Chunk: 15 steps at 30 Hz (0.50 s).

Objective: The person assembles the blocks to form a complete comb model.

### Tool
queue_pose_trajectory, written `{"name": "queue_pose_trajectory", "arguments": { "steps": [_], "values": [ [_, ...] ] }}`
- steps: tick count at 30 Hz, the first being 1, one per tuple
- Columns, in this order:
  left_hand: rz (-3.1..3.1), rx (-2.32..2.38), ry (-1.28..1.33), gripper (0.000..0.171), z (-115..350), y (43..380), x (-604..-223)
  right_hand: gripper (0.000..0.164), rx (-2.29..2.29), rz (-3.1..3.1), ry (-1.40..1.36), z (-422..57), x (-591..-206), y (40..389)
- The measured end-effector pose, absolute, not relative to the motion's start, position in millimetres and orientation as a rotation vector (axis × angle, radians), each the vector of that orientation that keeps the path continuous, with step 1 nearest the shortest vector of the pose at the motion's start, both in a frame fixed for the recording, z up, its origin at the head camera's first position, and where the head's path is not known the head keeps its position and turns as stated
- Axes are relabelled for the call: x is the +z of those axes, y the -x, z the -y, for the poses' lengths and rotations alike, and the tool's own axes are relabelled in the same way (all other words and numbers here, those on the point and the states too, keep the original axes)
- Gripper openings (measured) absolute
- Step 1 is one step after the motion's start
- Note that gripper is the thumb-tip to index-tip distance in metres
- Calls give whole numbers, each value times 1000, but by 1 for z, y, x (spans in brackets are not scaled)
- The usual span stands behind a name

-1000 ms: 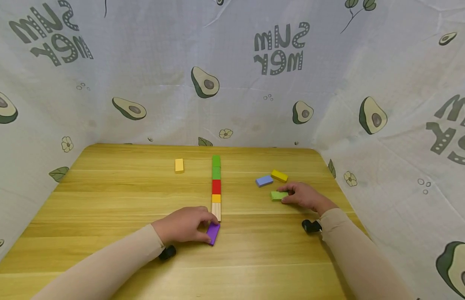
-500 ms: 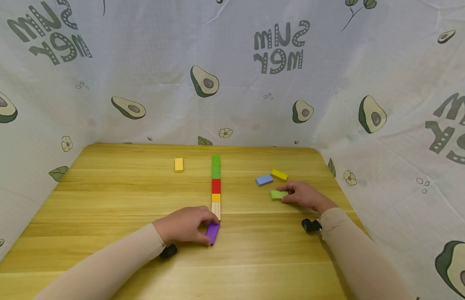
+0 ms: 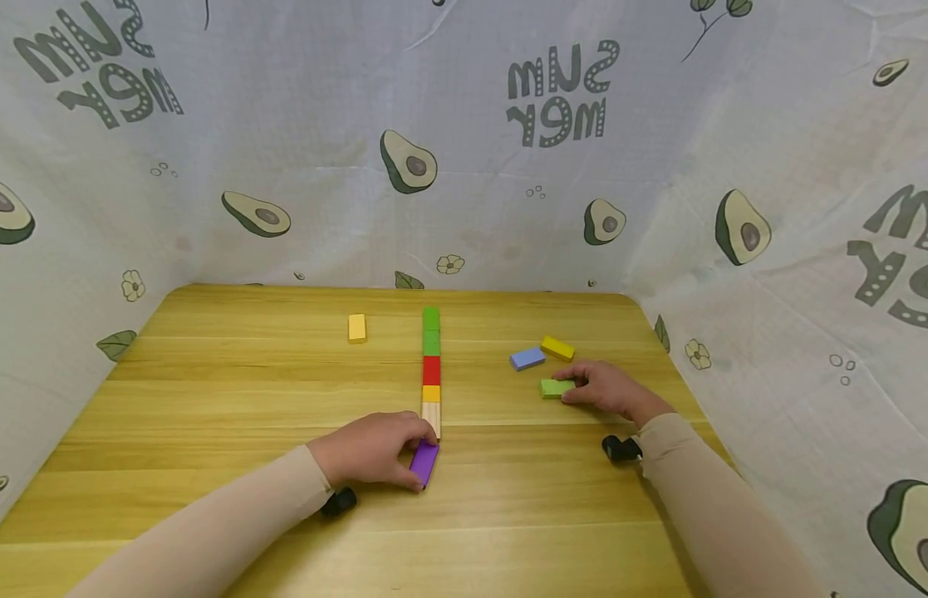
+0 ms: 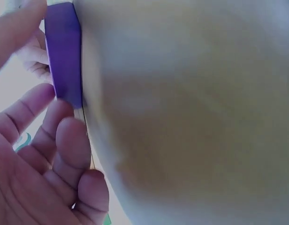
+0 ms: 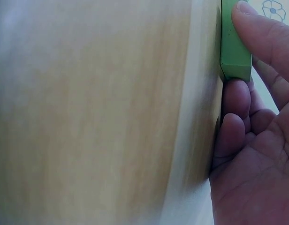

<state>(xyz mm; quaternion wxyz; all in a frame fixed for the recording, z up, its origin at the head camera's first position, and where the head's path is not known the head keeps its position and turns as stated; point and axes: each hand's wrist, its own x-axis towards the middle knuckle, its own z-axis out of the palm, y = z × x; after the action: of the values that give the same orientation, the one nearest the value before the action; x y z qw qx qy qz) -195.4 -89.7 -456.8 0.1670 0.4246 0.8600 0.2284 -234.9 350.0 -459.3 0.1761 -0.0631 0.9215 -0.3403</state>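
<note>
While the pale yellow block (image 3: pixel 357 328) lies apart at far left, I see the left hand (image 3: pixel 370 448) clamped on the purple block (image 3: pixel 424 463), which sits askew at the near end of a row made up of a plain wood block (image 3: pixel 431 419), an orange block (image 3: pixel 431 394), a red block (image 3: pixel 431 371) and two green blocks (image 3: pixel 431 342). Rightward, the blue block (image 3: pixel 527 359), the yellow block (image 3: pixel 557 348) and the lime-green block (image 3: pixel 552 389), pinched by the right hand (image 3: pixel 611 390), I judge still unjoined. Against a second ago, I find the blocks practically unmoved, the left thumb seeming slightly nearer its block's near end.
</note>
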Motion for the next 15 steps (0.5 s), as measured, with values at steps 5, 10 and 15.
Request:
{"name": "queue_pose_trajectory", "arguments": {
  "steps": [5, 10, 15],
  "values": [
    [-2433, 661, -1211, 56, 91, 195, -456, 47, -965, -2608, 183, -351, -460, 235],
    [-2459, 656, -1206, 54, 87, 194, -458, 47, -964, -2602, 179, -351, -459, 235],
    [-2499, 631, -1188, 53, 85, 191, -458, 47, -963, -2604, 178, -350, -459, 235]
  ]
}}
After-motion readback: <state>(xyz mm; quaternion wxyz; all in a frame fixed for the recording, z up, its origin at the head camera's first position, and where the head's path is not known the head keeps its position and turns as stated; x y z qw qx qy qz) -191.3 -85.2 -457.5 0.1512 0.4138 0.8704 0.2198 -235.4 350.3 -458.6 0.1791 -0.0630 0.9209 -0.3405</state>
